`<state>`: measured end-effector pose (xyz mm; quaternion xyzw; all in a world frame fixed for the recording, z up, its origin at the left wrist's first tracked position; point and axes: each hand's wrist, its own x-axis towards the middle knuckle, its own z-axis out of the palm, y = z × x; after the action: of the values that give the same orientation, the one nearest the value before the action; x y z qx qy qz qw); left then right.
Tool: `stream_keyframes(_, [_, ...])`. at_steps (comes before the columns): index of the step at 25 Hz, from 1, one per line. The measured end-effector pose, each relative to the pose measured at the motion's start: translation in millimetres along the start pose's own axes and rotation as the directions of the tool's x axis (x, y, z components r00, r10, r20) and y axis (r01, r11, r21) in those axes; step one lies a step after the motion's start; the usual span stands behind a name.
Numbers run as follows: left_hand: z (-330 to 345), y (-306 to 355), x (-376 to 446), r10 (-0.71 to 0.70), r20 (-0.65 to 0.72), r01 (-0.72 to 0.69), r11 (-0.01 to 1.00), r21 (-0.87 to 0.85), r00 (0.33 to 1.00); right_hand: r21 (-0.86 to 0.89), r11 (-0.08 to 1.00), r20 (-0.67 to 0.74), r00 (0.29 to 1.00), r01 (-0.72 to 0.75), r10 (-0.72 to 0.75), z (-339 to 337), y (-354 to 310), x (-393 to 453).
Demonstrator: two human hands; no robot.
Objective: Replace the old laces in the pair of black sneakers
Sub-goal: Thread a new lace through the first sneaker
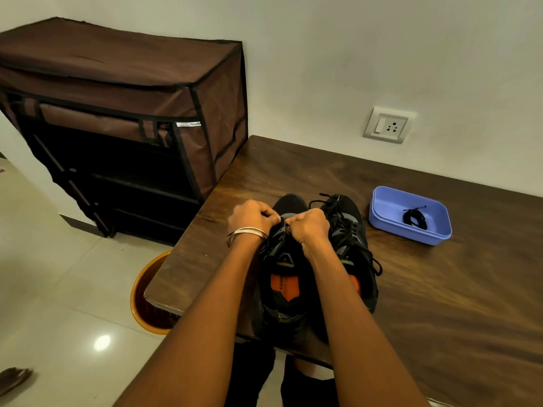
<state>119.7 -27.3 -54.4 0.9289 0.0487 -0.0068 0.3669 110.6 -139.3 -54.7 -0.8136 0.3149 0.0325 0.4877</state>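
The 2 black sneakers sit side by side on the dark wooden table [440, 304], heels toward the person, toes pointing at the wall. The left sneaker [283, 289] shows an orange insole and no lace can be made out on it; the right sneaker [352, 245] carries a loose black lace [346, 227] spilling over its tongue. Both hands work at the upper eyelets of the left sneaker: the left hand [249, 217], bangles on its wrist, has its fingers curled and pinches the shoe's edge near the tongue, and the right hand [310, 227] pinches the opposite edge, knuckles almost touching. Well to the right on the table, a blue plastic tray [382, 218] holds a coiled black lace [414, 218]
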Motion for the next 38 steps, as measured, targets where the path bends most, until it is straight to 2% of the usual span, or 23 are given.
stream_keyframes(5, [4,12,-3,0.055,0.034,-0.056,0.998,0.039,0.998,-0.082,0.996,-0.053,0.998,0.039,-0.043,-6,-2,-4])
stream_keyframes(7, [0,15,2,-0.006,-0.021,0.002,0.981,-0.194,1.0,-0.11,0.993,-0.049,0.998,0.042,-0.048,-7,-3,-6])
stream_keyframes(8, [-4,18,3,-0.092,-0.03,0.07,0.901,-0.427,0.995,-0.13,0.99,-0.036,0.998,0.046,-0.051,-7,-4,-7])
stream_keyframes(10, [-14,25,2,-0.236,0.064,0.183,0.531,-0.827,0.97,-0.171,0.983,-0.016,0.998,0.061,-0.064,-8,-7,-9])
stream_keyframes(11, [-19,29,2,-0.26,0.102,0.195,0.366,-0.91,0.96,-0.182,0.981,-0.013,0.997,0.067,-0.071,-9,-8,-10])
stream_keyframes(15, [-44,45,-1,-0.287,0.151,0.118,-0.129,-0.985,0.946,-0.25,0.965,-0.015,0.996,0.08,-0.086,-12,-9,-15])
stream_keyframes(16, [-49,47,0,-0.275,0.135,0.079,-0.205,-0.976,0.952,-0.273,0.958,-0.014,0.996,0.085,-0.092,-12,-10,-16])
stream_keyframes(17, [-52,46,1,-0.262,0.102,0.043,-0.22,-0.975,0.96,-0.294,0.951,-0.008,0.995,0.092,-0.098,-12,-10,-18])
stream_keyframes(18, [-55,45,0,-0.24,0.042,0.005,-0.152,-0.988,0.97,-0.316,0.943,-0.001,0.994,0.1,-0.106,-11,-11,-19])
stream_keyframes(19, [-54,40,0,-0.198,-0.052,-0.04,0.065,-0.997,0.979,-0.336,0.935,0.007,0.993,0.114,-0.119,-12,-11,-20])
stream_keyframes(20, [-50,33,1,-0.089,-0.159,-0.108,0.421,-0.901,0.983,-0.356,0.925,0.016,0.991,0.131,-0.134,-13,-11,-20])
stream_keyframes(21, [-45,24,2,0.08,-0.207,-0.195,0.757,-0.624,0.975,-0.379,0.913,0.023,0.987,0.153,-0.156,-14,-11,-21])
stream_keyframes(22, [-38,17,3,0.243,-0.133,-0.271,0.922,-0.277,0.961,-0.406,0.897,0.023,0.984,0.173,-0.179,-16,-11,-21])
stream_keyframes(23, [-32,11,5,0.3,0.011,-0.3,0.954,0.012,0.954,-0.436,0.88,0.021,0.98,0.189,-0.2,-18,-11,-22])
stream_keyframes(24, [-27,8,7,0.263,0.149,-0.291,0.932,0.216,0.953,-0.467,0.861,0.016,0.975,0.203,-0.221,-20,-11,-22])
stream_keyframes(25, [-23,9,8,0.193,0.231,-0.264,0.904,0.337,0.954,-0.495,0.842,0.013,0.971,0.214,-0.239,-22,-11,-24])
stream_keyframes(27, [-20,13,10,0.122,0.217,-0.201,0.897,0.394,0.968,-0.527,0.817,0.021,0.964,0.235,-0.264,-22,-11,-26])
stream_keyframes(29, [-18,13,9,0.104,0.132,-0.132,0.965,0.227,0.986,-0.537,0.805,0.02,0.958,0.25,-0.285,-22,-9,-27])
stream_keyframes(31, [-19,9,7,0.038,0.035,-0.034,0.993,-0.113,0.999,-0.535,0.804,0.017,0.955,0.259,-0.297,-22,-6,-27])
stream_keyframes(33, [-21,6,8,-0.06,-0.036,0.035,0.878,-0.478,0.998,-0.547,0.796,0.008,0.952,0.26,-0.305,-21,-6,-29])
stream_keyframes(35, [-26,11,8,-0.131,-0.095,0.021,0.685,-0.729,0.987,-0.596,0.759,-0.001,0.946,0.261,-0.325,-19,-7,-31])
stream_keyframes(37, [-34,19,6,-0.177,-0.108,0.016,0.587,-0.809,0.978,-0.651,0.711,0.012,0.941,0.264,-0.339,-20,-8,-33])
stream_keyframes(38, [-36,21,5,-0.192,-0.121,0.025,0.618,-0.786,0.974,-0.664,0.697,0.031,0.941,0.272,-0.338,-23,-9,-33])
